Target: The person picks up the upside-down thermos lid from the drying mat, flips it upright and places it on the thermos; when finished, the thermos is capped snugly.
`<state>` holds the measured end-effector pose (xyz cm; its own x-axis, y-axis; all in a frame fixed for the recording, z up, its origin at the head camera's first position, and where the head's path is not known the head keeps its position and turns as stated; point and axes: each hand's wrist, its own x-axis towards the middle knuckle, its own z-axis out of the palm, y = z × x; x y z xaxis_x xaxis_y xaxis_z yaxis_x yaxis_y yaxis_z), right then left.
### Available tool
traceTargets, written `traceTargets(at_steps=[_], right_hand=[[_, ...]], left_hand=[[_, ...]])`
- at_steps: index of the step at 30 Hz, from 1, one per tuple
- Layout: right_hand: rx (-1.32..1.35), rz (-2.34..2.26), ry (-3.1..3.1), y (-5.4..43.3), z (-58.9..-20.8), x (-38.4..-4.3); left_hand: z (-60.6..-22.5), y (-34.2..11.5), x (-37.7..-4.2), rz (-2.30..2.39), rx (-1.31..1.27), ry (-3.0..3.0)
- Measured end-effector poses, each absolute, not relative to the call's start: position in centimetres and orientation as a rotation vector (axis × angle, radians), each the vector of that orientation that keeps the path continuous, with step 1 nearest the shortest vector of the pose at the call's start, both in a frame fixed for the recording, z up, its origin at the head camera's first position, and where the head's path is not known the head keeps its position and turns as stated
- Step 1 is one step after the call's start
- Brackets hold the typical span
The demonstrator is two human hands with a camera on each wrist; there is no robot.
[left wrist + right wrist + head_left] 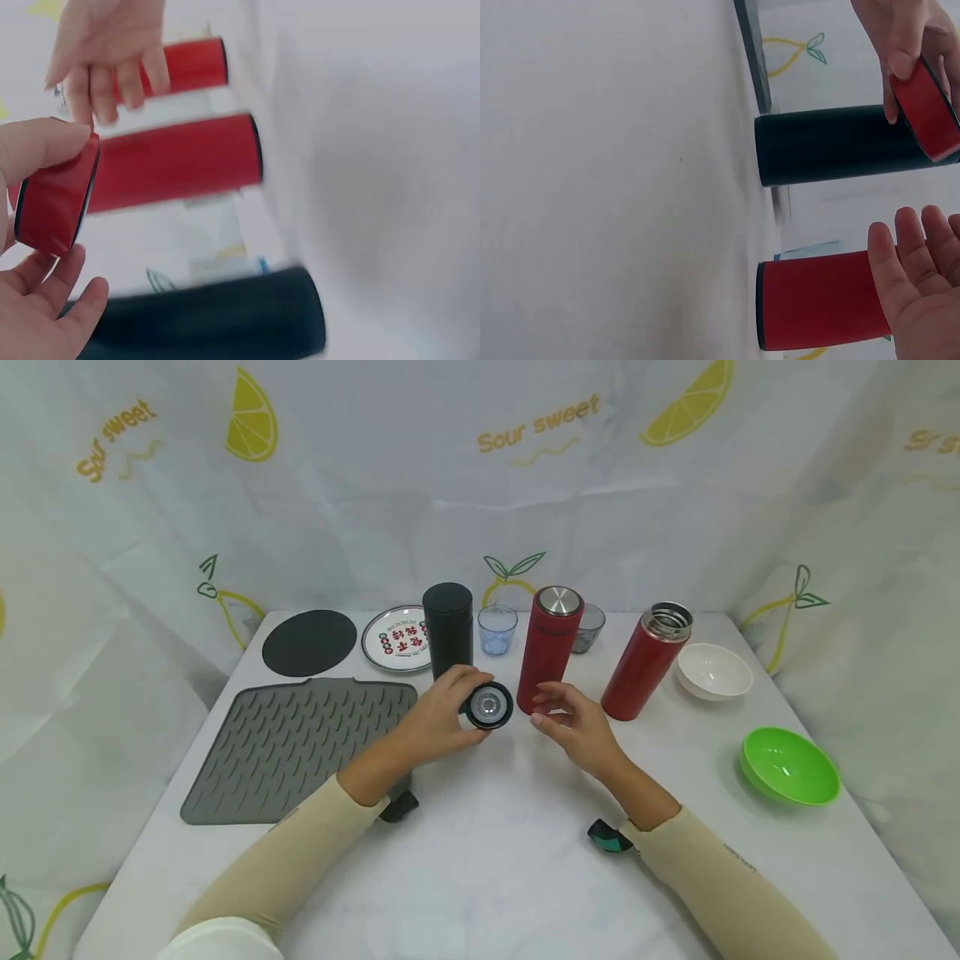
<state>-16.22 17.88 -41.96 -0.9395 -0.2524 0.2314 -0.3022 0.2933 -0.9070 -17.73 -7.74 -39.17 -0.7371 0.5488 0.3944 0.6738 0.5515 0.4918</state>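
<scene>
My left hand [442, 714] grips a red thermos lid [56, 199] between thumb and fingers. In the head view the black-rimmed, silvery underside of the lid faces the camera. My right hand [581, 731] holds nothing; its fingers are loosely bent beside the lower part of a capped red thermos [547, 647]. To the right, a second red thermos [637, 668] stands without a lid, its steel mouth [669, 620] exposed. A black thermos [448, 631] with its cap on stands behind my left hand, which overlaps its base in the head view.
A grey ridged mat [300, 752] lies at left, below a black round mat [310, 643] and a printed plate [397, 639]. Two glasses, one bluish [497, 631] and one grey [588, 628], stand at the back. A white bowl [714, 672] and a green bowl [790, 767] are at right.
</scene>
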Motion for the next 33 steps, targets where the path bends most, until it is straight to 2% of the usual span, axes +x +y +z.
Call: traceTargets(at_steps=[9, 16, 20, 23, 28, 33], right_hand=[[0.585, 1.748, -2.497, 16.6, -42.1, -16.5], [0.518, 1.762, -2.499, 16.9, -41.6, -16.4], [0.524, 1.73, -2.436, 17.4, -41.4, -16.3], [0.531, 1.716, -2.379, 17.7, -41.1, -16.3], [0.514, 1.697, -2.378, 17.2, -40.9, -16.2], [0.581, 1.576, -2.381, 16.6, -39.4, -15.0]], left_hand=[[-39.9, -4.0, -17.8, -0.798, -1.185, -2.406], [-40.3, -3.9, -17.9, -0.828, -1.188, -2.367], [-40.2, -4.4, -17.9, -0.999, -1.139, -2.454], [-40.0, -4.7, -18.0, -1.339, -1.001, -2.616], [-39.6, -4.2, -18.5, -1.929, -0.623, -2.739], [-39.4, -3.0, -18.7, -2.275, -0.474, -2.707]])
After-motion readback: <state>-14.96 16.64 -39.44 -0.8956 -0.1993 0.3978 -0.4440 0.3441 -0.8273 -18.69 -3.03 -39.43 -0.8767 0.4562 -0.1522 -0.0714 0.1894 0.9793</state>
